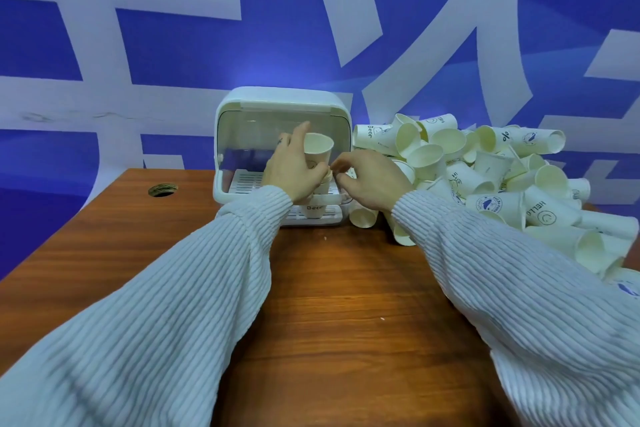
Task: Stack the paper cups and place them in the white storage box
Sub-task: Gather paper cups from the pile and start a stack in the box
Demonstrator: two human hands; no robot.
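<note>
Fingers of left hand (292,172) wrap smooth paper cup stack (317,163) — right hand (369,182) curled, grasp unclear.

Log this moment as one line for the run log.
left hand: holds cup stack | right hand: at stack's side, grip unclear | box: open, behind hands | loose cups: piled right

Cup pile (485,177) lies right of storage box (282,104).
</note>
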